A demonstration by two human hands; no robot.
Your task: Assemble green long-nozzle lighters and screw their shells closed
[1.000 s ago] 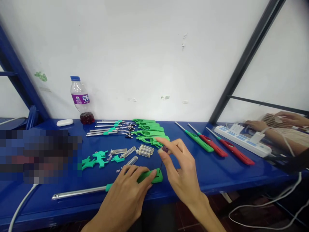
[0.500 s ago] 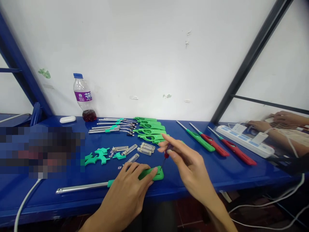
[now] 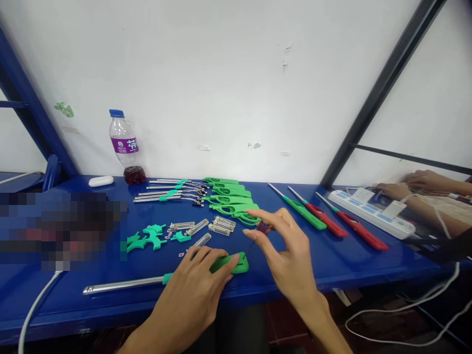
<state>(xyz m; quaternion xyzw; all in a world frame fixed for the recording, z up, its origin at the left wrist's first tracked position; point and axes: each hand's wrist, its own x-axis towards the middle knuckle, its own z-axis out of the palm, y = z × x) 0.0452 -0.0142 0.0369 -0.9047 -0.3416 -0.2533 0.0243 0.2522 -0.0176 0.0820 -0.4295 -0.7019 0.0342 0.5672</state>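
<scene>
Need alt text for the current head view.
Left hand holds a green lighter on a blue table; right hand holds a screwdriver to its handle. Loose parts lie behind, three more lighters to the right.

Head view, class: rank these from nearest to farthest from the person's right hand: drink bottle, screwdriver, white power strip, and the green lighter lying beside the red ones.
1. Screwdriver: held in the right hand.
2. Green lighter: just beyond the hand, left of the red lighters.
3. White power strip: right of the red lighters.
4. Drink bottle: far left.
</scene>
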